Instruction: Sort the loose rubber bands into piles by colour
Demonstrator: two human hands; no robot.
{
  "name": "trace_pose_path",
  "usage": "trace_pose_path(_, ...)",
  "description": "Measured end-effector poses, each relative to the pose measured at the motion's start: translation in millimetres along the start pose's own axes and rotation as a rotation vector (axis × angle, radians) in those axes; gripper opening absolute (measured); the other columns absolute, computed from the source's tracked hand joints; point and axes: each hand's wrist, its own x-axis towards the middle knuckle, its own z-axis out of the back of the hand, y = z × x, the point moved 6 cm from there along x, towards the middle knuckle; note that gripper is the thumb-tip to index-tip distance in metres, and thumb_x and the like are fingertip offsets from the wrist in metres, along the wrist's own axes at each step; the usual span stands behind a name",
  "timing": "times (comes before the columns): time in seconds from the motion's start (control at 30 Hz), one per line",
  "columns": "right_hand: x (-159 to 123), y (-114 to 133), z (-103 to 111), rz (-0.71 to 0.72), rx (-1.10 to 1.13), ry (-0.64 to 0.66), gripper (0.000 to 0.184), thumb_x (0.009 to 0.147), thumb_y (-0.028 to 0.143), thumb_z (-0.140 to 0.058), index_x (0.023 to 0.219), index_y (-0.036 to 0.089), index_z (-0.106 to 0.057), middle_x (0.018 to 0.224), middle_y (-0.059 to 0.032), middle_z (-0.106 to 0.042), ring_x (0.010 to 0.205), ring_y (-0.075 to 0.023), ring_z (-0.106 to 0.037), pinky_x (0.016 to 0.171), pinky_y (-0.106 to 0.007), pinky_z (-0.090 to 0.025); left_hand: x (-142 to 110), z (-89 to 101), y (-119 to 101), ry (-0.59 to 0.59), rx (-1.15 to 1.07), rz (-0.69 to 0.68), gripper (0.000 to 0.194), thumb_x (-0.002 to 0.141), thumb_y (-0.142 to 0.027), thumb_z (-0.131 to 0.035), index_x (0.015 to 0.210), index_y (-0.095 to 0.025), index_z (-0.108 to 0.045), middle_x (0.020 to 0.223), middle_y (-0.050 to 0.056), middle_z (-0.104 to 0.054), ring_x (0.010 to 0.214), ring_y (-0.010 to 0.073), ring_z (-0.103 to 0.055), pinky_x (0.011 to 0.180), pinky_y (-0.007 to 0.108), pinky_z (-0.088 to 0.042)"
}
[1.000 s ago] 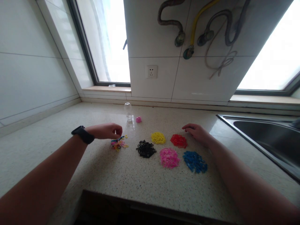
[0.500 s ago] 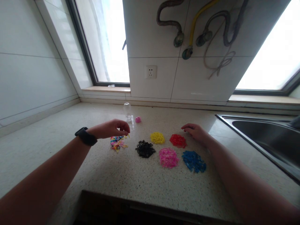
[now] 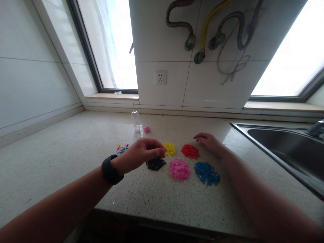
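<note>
Small rubber bands lie in sorted heaps on the speckled counter: yellow, red, black, pink and blue. A mixed-colour heap lies to the left, partly hidden by my left hand. That hand, with a black watch on its wrist, hovers pinched over the black heap, right beside the yellow one; what it pinches is too small to make out. My right hand rests on the counter next to the red heap, fingers loosely curled and holding nothing.
A small clear bottle stands upside down near a pink cap behind the heaps. A steel sink fills the right side. Hoses and a wall socket hang on the tiled wall between two windows.
My left hand has lifted off the mixed heap and travelled right, to above the black and yellow heaps. My right hand has stayed put. The view has shifted slightly.
</note>
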Motion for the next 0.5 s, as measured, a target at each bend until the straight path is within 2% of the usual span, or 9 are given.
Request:
trace_pose_path(0.27,-1,1,0,-0.015,0.002,0.001,0.033,0.079,0.031,-0.053,0.099,0.016,-0.073,0.081,-0.0045,-0.067,0.051,-0.0094,-0.041,0.048,-0.025,-0.031,-4,-12.6,1,0.0,-0.097,0.061,0.032,0.088,-0.046,-0.066,0.086,-0.015,-0.072,0.077,0.005,-0.067,0.054,0.0064,-0.038,0.048,0.021,-0.026)
trace_pose_path(0.5,1,-1,0,0.005,-0.019,0.004,0.033,0.078,0.032,-0.054,0.099,0.016,-0.074,0.074,-0.0034,-0.066,0.051,-0.0107,-0.042,0.05,-0.025,-0.031,-3,-16.5,2,-0.017,-0.172,0.029,0.033,0.089,-0.046,-0.065,0.081,-0.014,-0.07,0.065,0.0,-0.058,0.051,0.0056,-0.035,0.047,0.021,-0.024)
